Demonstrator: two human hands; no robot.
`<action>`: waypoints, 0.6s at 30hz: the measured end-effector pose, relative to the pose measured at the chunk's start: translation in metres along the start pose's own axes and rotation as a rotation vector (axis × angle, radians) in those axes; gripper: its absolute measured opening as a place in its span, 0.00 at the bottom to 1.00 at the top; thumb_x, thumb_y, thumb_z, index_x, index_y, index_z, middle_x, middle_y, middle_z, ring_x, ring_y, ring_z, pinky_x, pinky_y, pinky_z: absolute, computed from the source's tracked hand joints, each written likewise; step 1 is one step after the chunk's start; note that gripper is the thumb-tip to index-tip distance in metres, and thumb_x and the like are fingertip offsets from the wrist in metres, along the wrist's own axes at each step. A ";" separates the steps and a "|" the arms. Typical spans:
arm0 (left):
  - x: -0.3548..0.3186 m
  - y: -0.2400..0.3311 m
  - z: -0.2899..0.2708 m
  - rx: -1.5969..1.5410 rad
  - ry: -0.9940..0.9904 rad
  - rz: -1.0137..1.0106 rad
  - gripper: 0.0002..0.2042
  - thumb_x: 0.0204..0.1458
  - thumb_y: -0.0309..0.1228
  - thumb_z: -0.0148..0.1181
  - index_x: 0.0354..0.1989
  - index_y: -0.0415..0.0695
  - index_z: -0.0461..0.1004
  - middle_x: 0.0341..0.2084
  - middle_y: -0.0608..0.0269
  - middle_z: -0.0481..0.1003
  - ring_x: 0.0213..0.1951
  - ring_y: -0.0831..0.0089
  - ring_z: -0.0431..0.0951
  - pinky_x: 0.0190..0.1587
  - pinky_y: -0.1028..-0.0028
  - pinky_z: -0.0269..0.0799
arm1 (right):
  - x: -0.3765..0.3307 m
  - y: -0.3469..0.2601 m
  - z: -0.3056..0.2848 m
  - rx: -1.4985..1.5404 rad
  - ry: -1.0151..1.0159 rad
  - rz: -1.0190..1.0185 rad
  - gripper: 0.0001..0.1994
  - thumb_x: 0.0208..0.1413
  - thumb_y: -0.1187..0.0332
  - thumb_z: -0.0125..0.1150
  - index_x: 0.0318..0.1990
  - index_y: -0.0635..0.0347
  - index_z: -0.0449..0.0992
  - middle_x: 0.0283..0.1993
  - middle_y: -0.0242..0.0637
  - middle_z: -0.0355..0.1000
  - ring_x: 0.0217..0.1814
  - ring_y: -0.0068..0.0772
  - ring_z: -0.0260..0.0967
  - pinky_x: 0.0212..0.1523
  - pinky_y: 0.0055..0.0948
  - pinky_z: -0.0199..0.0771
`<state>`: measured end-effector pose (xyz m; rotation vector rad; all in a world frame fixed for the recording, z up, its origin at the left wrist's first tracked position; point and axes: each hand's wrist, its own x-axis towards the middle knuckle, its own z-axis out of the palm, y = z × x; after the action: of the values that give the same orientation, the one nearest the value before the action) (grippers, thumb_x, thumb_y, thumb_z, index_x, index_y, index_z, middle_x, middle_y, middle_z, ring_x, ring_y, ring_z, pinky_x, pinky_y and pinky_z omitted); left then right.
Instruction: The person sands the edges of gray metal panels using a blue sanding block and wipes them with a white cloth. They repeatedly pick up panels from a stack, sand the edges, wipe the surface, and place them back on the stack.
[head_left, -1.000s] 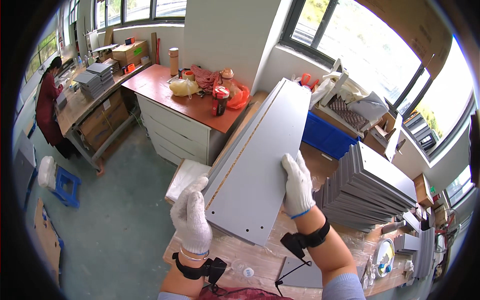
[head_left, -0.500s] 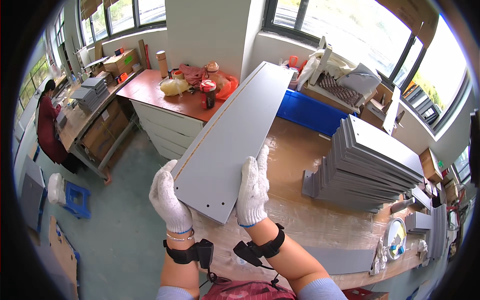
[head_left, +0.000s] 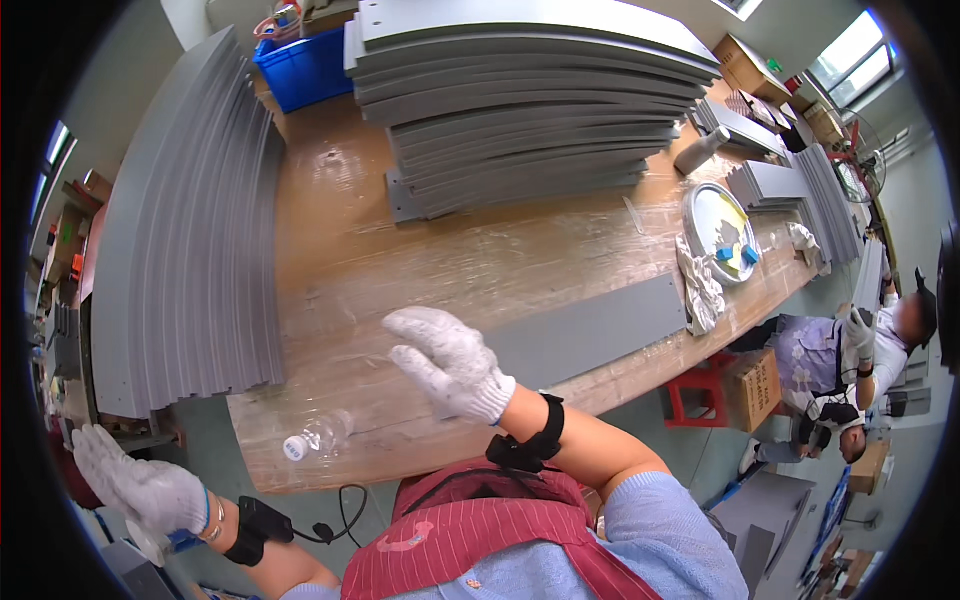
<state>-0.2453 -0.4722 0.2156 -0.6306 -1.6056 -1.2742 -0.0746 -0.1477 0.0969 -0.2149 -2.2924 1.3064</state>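
Note:
My left hand (head_left: pixel 145 488), in a white knit glove, is at the lower left, by the near end of a tall stack of grey panels (head_left: pixel 190 250). Its fingers are stretched out and it holds nothing. Above the table (head_left: pixel 340 280) is my right hand (head_left: pixel 452 362), gloved the same way, its thumb apart from its fingers and nothing in it. Just right of it, a single flat grey panel (head_left: pixel 590 330) lies along the table's near edge. Farther back rises a second stack of grey panels (head_left: pixel 530 120) with uneven ends.
A clear plastic bottle (head_left: pixel 318 436) lies at the table's near left corner. To the right are a white round lid (head_left: pixel 718 232) with blue pieces, a crumpled cloth (head_left: pixel 702 285) and a grey bottle (head_left: pixel 702 150). A blue bin (head_left: pixel 305 72) stands behind. Another person (head_left: pixel 830 350) is at the right.
Both hands have let go of the grey panel they held between them and moved apart. My view has swung to the right, bringing the other person into sight.

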 end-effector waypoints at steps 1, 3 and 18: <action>-0.010 0.024 0.006 -0.089 -0.059 0.034 0.16 0.66 0.20 0.38 0.57 0.25 0.66 0.61 0.42 0.67 0.57 0.53 0.75 0.64 0.59 0.73 | -0.019 0.026 -0.029 -0.074 0.089 0.066 0.16 0.57 0.63 0.63 0.50 0.61 0.79 0.50 0.48 0.77 0.56 0.51 0.73 0.58 0.43 0.74; -0.049 0.073 0.045 -0.150 -0.322 0.000 0.19 0.63 0.21 0.40 0.62 0.27 0.61 0.62 0.41 0.66 0.60 0.52 0.72 0.64 0.57 0.71 | -0.055 0.079 -0.094 -0.283 0.269 0.162 0.13 0.55 0.66 0.65 0.47 0.61 0.81 0.48 0.46 0.78 0.54 0.48 0.75 0.55 0.41 0.75; -0.316 0.089 0.099 0.490 -1.016 -1.191 0.25 0.56 0.25 0.57 0.64 0.35 0.66 0.51 0.51 0.77 0.51 0.67 0.77 0.56 0.71 0.70 | -0.227 0.285 -0.407 -0.069 0.483 0.707 0.14 0.58 0.75 0.63 0.51 0.67 0.76 0.52 0.40 0.76 0.54 0.33 0.73 0.57 0.29 0.72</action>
<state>-0.0772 -0.3015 -0.0289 0.1477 -3.2940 -1.2554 0.2917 0.2314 -0.0475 -1.3039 -1.8897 1.2849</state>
